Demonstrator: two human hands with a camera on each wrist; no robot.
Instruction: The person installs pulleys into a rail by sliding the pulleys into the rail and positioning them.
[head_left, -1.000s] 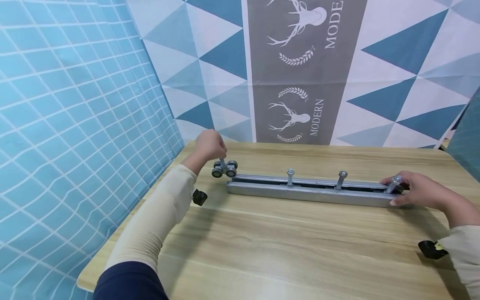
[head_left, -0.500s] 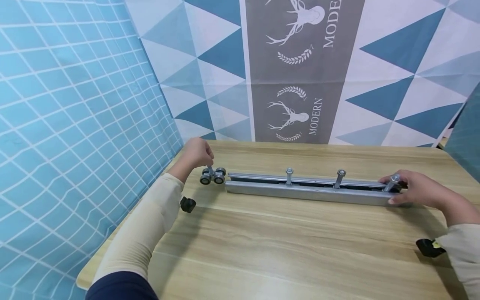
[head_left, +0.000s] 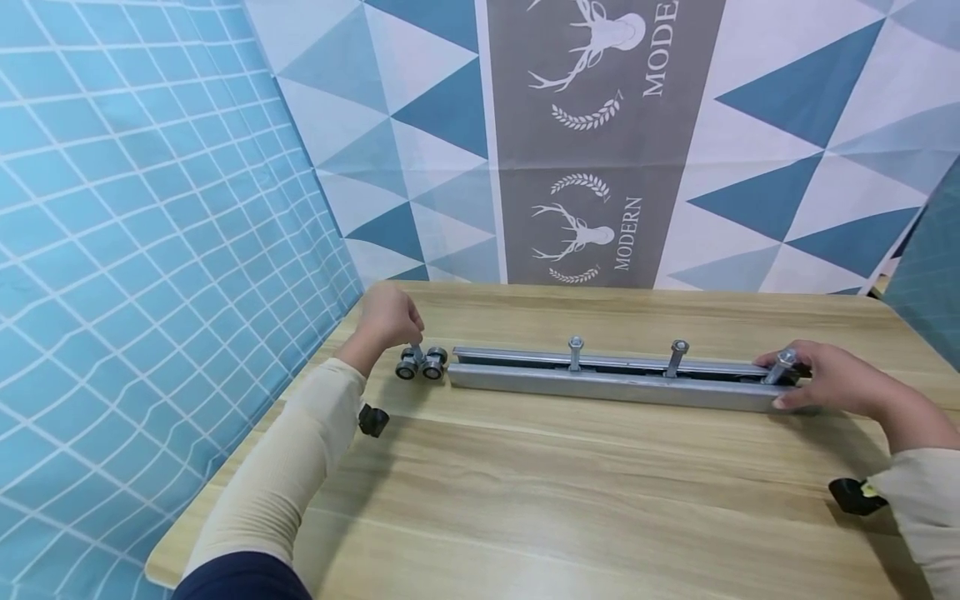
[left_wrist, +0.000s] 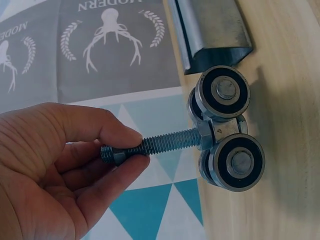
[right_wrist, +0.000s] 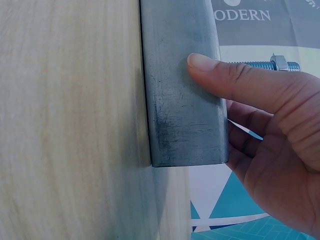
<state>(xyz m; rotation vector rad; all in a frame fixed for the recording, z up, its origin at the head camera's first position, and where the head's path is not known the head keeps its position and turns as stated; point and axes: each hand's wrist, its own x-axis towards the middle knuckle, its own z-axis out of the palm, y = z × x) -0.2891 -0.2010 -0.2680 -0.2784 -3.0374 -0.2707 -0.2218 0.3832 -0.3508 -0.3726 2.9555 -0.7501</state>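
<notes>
Between thumb and index finger my left hand pinches the threaded bolt of a roller trolley, a metal carriage with several wheels. In the head view this trolley is upright just off the left end of a steel channel track, its wheels close to the opening. My right hand grips the track's right end, thumb on the near wall and fingers over the far side. In the right wrist view the thumb lies on the track's side. Three bolts stand up from the track's slot, one of them nearest its middle.
The track lies lengthwise on a wooden table. A patterned cloth hangs behind it, and a blue checked cloth hangs at the left. Black wrist-worn pieces show beside both sleeves.
My left hand has moved left and down with the roller trolley, from above the track's left end to level with its opening. The right hand keeps its grip on the track.
</notes>
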